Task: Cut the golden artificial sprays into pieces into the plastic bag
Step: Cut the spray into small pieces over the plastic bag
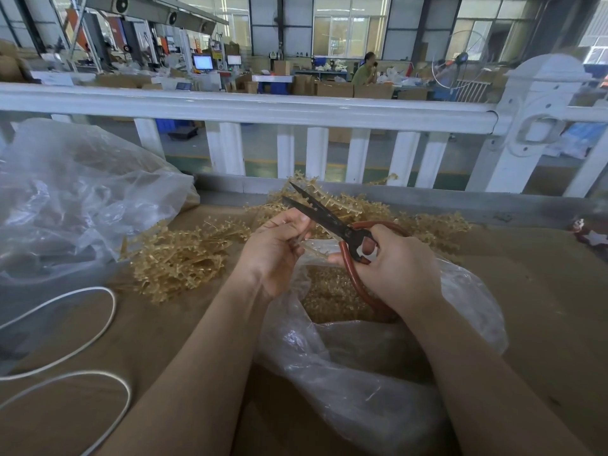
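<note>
My right hand (391, 268) grips the red handles of black-bladed scissors (319, 213), whose blades stand parted and point up and left. My left hand (276, 248) pinches a thin pale stem of a golden spray (307, 246) just below the blades, above the open clear plastic bag (362, 360). Several cut golden pieces (332, 296) lie inside the bag. Uncut golden sprays (177, 258) are piled on the brown table to the left and behind my hands.
A large crumpled clear plastic bag (75, 199) sits at the left. White cable loops (82, 343) lie on the brown table (543, 291) at lower left. A white railing (263, 110) runs along the far edge. A small red and white object (589, 235) lies at right.
</note>
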### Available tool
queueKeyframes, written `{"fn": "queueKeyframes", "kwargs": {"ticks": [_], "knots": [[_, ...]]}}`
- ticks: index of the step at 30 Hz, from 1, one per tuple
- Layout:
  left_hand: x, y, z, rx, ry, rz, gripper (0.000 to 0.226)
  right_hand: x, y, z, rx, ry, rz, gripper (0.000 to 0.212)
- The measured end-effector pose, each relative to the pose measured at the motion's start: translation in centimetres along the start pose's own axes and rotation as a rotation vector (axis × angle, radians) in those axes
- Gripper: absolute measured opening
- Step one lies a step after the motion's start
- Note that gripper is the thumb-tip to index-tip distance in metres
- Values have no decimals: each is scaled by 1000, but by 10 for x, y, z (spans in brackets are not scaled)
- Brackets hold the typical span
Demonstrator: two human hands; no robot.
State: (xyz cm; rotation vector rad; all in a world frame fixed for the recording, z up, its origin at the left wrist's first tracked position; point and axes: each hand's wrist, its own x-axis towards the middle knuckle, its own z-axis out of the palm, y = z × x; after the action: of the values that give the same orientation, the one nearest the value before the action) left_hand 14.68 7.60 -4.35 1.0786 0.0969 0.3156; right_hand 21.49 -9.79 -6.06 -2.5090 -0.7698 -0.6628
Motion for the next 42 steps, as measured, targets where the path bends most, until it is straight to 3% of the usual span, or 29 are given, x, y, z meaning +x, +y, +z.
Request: {"fn": "queueKeyframes", "kwargs": {"ticks": [8, 10, 15, 21, 31, 35, 42], "knots": [[2, -2, -1, 19, 40, 16, 14, 0, 0, -2, 34, -11, -14, 88], [2, -2, 0, 49, 46, 29, 21, 0, 0, -2, 45, -6, -20, 85], [1, -2, 1, 84, 48, 35, 13, -1, -2, -3, 51, 8, -16, 73], [0, -2, 1, 136, 34, 66, 16, -2, -2, -3, 98, -9, 7, 80], [-3, 0, 3, 357, 46, 382, 21, -1, 0, -3, 139, 0, 26, 81], [-5, -1, 4, 371, 36, 392, 32, -1, 0, -3, 84, 18, 24, 72], [-4, -1, 5, 373, 12, 388, 22, -1, 2, 0, 83, 35, 7, 65]]}}
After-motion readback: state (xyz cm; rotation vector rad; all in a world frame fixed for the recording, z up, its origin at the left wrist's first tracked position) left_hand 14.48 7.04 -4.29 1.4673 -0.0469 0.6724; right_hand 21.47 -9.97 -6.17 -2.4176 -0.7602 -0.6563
